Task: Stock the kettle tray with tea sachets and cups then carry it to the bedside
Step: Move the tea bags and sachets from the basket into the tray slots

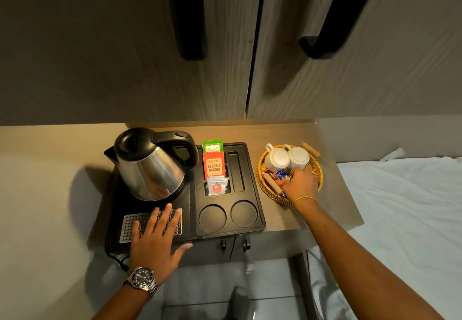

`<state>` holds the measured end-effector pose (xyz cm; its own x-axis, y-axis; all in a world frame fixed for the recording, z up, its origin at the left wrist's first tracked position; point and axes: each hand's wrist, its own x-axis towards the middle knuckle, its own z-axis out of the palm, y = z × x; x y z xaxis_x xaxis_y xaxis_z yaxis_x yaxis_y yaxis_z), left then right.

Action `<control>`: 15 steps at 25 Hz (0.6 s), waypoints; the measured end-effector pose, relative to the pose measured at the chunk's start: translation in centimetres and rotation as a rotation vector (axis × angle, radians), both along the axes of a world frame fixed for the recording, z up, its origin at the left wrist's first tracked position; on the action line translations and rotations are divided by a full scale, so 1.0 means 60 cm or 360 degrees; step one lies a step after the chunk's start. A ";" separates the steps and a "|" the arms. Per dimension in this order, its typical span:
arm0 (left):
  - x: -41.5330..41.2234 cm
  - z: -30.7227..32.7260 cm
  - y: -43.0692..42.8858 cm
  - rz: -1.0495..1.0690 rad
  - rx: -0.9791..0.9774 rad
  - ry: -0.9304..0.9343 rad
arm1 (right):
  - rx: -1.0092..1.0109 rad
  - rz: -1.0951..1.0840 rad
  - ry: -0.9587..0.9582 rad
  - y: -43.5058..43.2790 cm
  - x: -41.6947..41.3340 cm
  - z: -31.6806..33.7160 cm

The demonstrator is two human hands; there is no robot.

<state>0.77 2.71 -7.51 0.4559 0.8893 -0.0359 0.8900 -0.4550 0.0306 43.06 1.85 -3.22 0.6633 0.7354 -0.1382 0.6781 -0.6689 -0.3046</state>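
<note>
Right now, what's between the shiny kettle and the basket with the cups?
In the head view, the sachet slots of the black tray lie between the kettle and the basket: green, red and white sachets, then an empty slot and bare tabletop.

Black kettle tray (252,229), three sachets (214,167) upright; two white cups (287,158) seemingly upturned in basket (265,187).

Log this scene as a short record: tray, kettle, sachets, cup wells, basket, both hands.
tray: black, on the counter
kettle: steel, upright on the tray's left half
sachets: three standing in one slot: green, red, white
cup wells: two, both empty
basket: wicker, right of the tray, holds two white cups and packets
left hand: flat on the drip grille
right hand: reaching into the basket; grasp unclear
</note>
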 end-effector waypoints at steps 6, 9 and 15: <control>0.003 0.002 -0.001 -0.0007 0.0014 0.0000 | 0.0623 -0.0344 0.0457 -0.006 -0.006 -0.010; 0.002 0.001 -0.001 -0.0002 -0.0002 0.0016 | 0.0759 -0.0445 0.0600 -0.012 0.001 -0.003; 0.002 0.000 0.001 0.0021 -0.0051 0.0016 | 0.0785 -0.0406 0.0558 -0.039 0.028 0.034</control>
<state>0.89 2.79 -7.49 0.4433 0.8937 -0.0687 0.8963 -0.4419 0.0361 44.76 -0.51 -1.18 0.8020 0.5937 -0.0650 0.3215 -0.5209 -0.7908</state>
